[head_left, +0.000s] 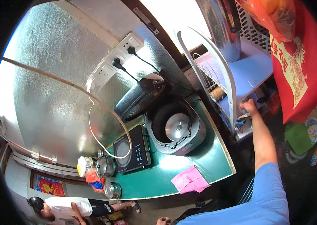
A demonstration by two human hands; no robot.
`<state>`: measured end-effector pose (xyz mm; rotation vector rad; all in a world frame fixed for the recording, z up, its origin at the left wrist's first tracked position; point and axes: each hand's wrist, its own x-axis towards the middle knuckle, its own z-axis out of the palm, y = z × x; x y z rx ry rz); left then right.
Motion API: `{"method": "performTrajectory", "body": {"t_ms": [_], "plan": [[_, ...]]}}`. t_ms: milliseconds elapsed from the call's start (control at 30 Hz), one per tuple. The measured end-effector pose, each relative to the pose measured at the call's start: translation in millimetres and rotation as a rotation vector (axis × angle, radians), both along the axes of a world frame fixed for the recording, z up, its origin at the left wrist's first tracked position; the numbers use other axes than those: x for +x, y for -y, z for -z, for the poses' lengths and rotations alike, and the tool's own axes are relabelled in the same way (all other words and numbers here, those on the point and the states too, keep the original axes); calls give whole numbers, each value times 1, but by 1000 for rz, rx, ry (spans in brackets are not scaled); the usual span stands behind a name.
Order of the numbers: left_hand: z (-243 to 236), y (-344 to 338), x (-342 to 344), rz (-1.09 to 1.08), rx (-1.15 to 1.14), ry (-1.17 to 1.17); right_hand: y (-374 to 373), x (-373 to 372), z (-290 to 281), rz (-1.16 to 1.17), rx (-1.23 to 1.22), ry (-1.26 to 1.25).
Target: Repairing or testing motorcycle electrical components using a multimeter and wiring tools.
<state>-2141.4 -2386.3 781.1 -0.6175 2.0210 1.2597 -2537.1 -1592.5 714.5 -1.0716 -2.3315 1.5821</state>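
Observation:
My right hand [249,107] reaches into the lower part of a shelf rack [226,71], its fingers closed. What they grip, if anything, is hidden among small items there. Only the curled fingers of my left hand [163,221] show at the lower edge, with nothing visible in them. To the left of my right arm, a rice cooker [196,138] stands with its lid [137,98] raised and no inner pot in it; a round metal heating plate [177,126] shows at the bottom. A pink cloth [190,180] lies on the green table [154,183] near its front edge.
An induction cooker [130,152], a lidded pot [106,166] and several jars stand left of the rice cooker. Plugs sit in the wall sockets [115,62]. A cord [91,98] hangs across. A red bag [308,63] hangs at right. A person [68,207] is at the far left.

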Motion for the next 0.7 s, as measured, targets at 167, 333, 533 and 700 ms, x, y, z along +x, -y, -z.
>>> {"method": "performTrajectory", "body": {"t_ms": [167,333,533,700], "plan": [[-38,-59,-52,42,81,79,29,49,-34,264,-213,-280],[-61,-139,-114,292,273,-106,42,181,-100,164,-427,-310],[-92,-238,-162,486,451,-150,119,289,-157,123,-502,-161],[-102,-294,-164,317,778,107,214,327,-181,-131,-737,-48]]}}
